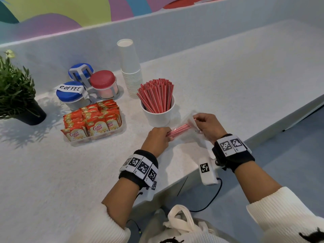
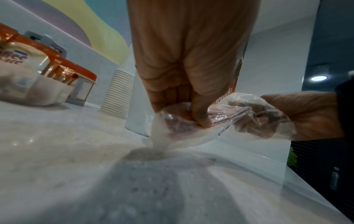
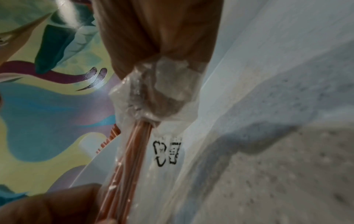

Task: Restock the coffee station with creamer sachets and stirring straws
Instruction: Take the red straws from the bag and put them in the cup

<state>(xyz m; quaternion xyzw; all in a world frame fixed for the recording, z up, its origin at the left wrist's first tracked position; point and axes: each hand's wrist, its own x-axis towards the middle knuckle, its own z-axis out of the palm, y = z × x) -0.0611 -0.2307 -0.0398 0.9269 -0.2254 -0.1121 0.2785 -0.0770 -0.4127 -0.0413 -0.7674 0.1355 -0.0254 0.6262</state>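
Note:
A small bundle of red-striped stirring straws lies inside a clear plastic bag, held just above the counter. My left hand grips the bundle's left end through the plastic. My right hand pinches the bag's right end. In the left wrist view the left hand has its fingers curled round the bag. The right wrist view shows the right hand bunching plastic over the straws. Right behind stands a white cup full of straws. Creamer sachets fill a clear tray.
Three lidded jars, one labelled COFFEE, stand behind the tray. A tall stack of paper cups rises behind the straw cup. A potted plant is at far left. The counter edge runs beneath my wrists; a white bag hangs below.

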